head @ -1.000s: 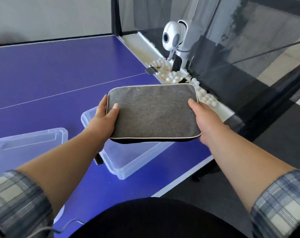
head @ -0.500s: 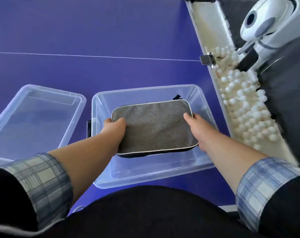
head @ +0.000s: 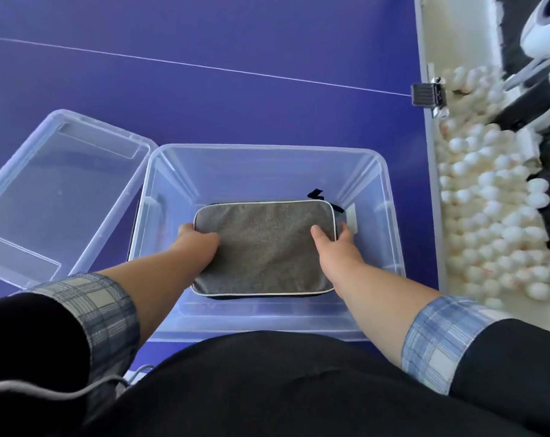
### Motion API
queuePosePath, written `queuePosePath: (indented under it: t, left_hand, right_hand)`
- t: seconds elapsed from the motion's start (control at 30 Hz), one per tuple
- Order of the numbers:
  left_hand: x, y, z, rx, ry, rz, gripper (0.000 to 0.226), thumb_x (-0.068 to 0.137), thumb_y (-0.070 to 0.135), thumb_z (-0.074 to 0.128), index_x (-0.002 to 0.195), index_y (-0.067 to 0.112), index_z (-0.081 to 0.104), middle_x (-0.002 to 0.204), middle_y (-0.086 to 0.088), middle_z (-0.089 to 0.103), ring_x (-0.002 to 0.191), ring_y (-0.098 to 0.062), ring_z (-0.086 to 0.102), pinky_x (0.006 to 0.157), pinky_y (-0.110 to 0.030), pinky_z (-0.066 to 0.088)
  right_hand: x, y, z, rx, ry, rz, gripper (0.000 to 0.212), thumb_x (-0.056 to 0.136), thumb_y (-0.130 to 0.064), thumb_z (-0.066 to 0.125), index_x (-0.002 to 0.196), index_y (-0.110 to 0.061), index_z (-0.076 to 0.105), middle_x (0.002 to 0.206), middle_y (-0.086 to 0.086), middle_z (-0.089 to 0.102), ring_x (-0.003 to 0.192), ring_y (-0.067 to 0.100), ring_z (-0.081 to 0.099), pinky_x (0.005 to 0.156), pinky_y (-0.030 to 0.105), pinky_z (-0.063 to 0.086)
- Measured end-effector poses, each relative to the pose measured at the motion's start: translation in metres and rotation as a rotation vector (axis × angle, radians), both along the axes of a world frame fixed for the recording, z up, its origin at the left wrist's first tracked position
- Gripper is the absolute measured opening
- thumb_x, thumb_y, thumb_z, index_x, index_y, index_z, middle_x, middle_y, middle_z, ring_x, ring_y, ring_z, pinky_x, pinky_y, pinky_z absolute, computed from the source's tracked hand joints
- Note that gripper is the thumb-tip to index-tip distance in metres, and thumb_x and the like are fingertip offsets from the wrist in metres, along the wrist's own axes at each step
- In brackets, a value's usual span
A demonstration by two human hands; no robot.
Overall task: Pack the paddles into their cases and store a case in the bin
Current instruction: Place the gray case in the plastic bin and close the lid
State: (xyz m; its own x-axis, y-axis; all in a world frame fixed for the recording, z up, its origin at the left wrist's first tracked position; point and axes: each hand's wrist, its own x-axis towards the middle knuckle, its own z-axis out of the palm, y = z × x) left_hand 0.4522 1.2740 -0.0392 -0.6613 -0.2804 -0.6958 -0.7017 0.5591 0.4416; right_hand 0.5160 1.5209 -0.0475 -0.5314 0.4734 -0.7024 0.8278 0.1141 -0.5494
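Note:
A grey fabric paddle case [head: 264,247] with white piping lies flat deep inside the clear plastic bin [head: 267,151], near its bottom. My left hand [head: 199,244] grips the case's left edge, thumb on top. My right hand [head: 333,244] grips its right edge, fingers wrapped round the side. A black strap [head: 315,193] sticks out at the case's far right corner. No paddle shows; whatever the case holds is hidden.
The bin's clear lid [head: 59,197] lies upturned to the left on the blue table [head: 236,89]. A white trough [head: 428,190] along the table's right edge holds several white balls [head: 494,216]. A white ball machine [head: 547,33] stands at the far right.
Both hands carried the case from above the table's edge down into the bin, lowering it further toward the bottom. My view tilted down over the bin.

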Motion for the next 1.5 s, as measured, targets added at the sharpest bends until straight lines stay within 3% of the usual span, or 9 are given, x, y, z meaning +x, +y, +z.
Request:
queuePosePath:
  t: [0.2, 0.47, 0.73, 0.93, 1.03, 1.2, 1.27, 1.43, 1.5]
  left_hand:
    - [0.008, 0.009, 0.002, -0.073, 0.05, -0.034, 0.052, 0.087, 0.024, 0.053, 0.136, 0.019, 0.037, 0.107, -0.006, 0.054, 0.086, -0.029, 0.047, 0.076, -0.036, 0.036]
    - [0.022, 0.004, 0.035, -0.135, 0.283, -0.444, 0.075, 0.088, 0.023, 0.051, 0.154, 0.026, 0.016, 0.158, -0.003, 0.02, 0.139, -0.027, 0.033, 0.105, -0.04, 0.035]
    - [0.01, -0.058, 0.095, 0.105, 0.734, -0.551, 0.055, 0.091, 0.03, 0.053, 0.141, 0.042, 0.035, 0.145, 0.014, 0.037, 0.119, -0.002, 0.044, 0.088, -0.024, 0.035]
    - [-0.006, -0.22, 0.085, 0.001, 0.771, -0.446, 0.05, 0.09, 0.038, 0.05, 0.137, 0.046, 0.035, 0.141, 0.014, 0.04, 0.1, 0.008, 0.042, 0.074, -0.016, 0.037]
    - [-0.016, -0.308, 0.057, -0.149, 0.6, -0.403, 0.056, 0.089, 0.036, 0.054, 0.143, 0.035, 0.036, 0.146, 0.003, 0.04, 0.108, -0.011, 0.054, 0.081, -0.026, 0.039]
    - [-0.018, -0.42, 0.019, -0.321, 0.261, -0.391, 0.061, 0.089, 0.031, 0.053, 0.147, 0.025, 0.034, 0.143, -0.01, 0.043, 0.111, -0.031, 0.057, 0.086, -0.043, 0.052]
    - [-0.02, -0.444, 0.007, -0.359, 0.212, -0.392, 0.061, 0.09, 0.031, 0.051, 0.148, 0.025, 0.033, 0.144, -0.011, 0.042, 0.115, -0.034, 0.055, 0.089, -0.045, 0.051]
    - [-0.049, -0.462, -0.021, -0.413, 0.187, -0.473, 0.063, 0.09, 0.029, 0.047, 0.149, 0.028, 0.026, 0.152, -0.003, 0.031, 0.127, -0.031, 0.042, 0.089, -0.045, 0.046]
    - [-0.068, -0.463, -0.031, -0.437, 0.204, -0.522, 0.067, 0.089, 0.031, 0.049, 0.15, 0.028, 0.02, 0.155, -0.001, 0.024, 0.135, -0.031, 0.031, 0.096, -0.048, 0.041]
  right_hand:
    - [-0.003, -0.005, 0.006, 0.061, -0.004, 0.029, 0.074, 0.095, -0.059, 0.053, 0.156, -0.026, 0.027, 0.145, 0.005, 0.055, 0.121, 0.033, 0.058, 0.087, 0.036, 0.046]
    - [-0.009, -0.037, 0.041, 0.37, 0.1, 0.235, 0.081, 0.095, -0.037, 0.058, 0.161, -0.023, 0.013, 0.167, 0.002, 0.019, 0.153, 0.027, 0.017, 0.122, 0.046, 0.024]
    - [-0.031, -0.157, 0.096, 0.374, 0.579, 0.356, 0.064, 0.097, -0.026, 0.062, 0.154, -0.016, 0.036, 0.16, 0.007, 0.035, 0.15, 0.022, 0.026, 0.122, 0.036, 0.023]
    - [-0.047, -0.291, 0.13, 0.349, 0.805, 0.273, 0.05, 0.097, -0.019, 0.06, 0.145, -0.015, 0.049, 0.149, 0.004, 0.049, 0.139, 0.018, 0.042, 0.114, 0.026, 0.03]
    - [-0.053, -0.356, 0.121, 0.254, 0.687, 0.413, 0.055, 0.098, -0.026, 0.06, 0.15, -0.021, 0.043, 0.153, 0.0, 0.044, 0.139, 0.016, 0.042, 0.113, 0.027, 0.033]
    - [-0.044, -0.422, 0.077, -0.155, 0.089, 0.406, 0.044, 0.097, -0.039, 0.057, 0.138, -0.033, 0.045, 0.127, -0.002, 0.056, 0.111, 0.02, 0.057, 0.098, 0.036, 0.042]
    - [-0.041, -0.43, 0.058, -0.263, -0.038, 0.317, 0.058, 0.098, -0.038, 0.059, 0.151, -0.024, 0.041, 0.148, -0.002, 0.046, 0.13, 0.02, 0.051, 0.103, 0.036, 0.044]
    - [-0.053, -0.439, 0.018, -0.181, -0.108, 0.217, 0.066, 0.097, -0.032, 0.056, 0.156, -0.018, 0.031, 0.158, 0.002, 0.036, 0.136, 0.026, 0.045, 0.113, 0.044, 0.042]
    - [-0.059, -0.448, 0.006, -0.16, -0.101, 0.198, 0.069, 0.097, -0.033, 0.054, 0.159, -0.022, 0.025, 0.147, 0.0, 0.046, 0.124, 0.025, 0.05, 0.1, 0.039, 0.046]
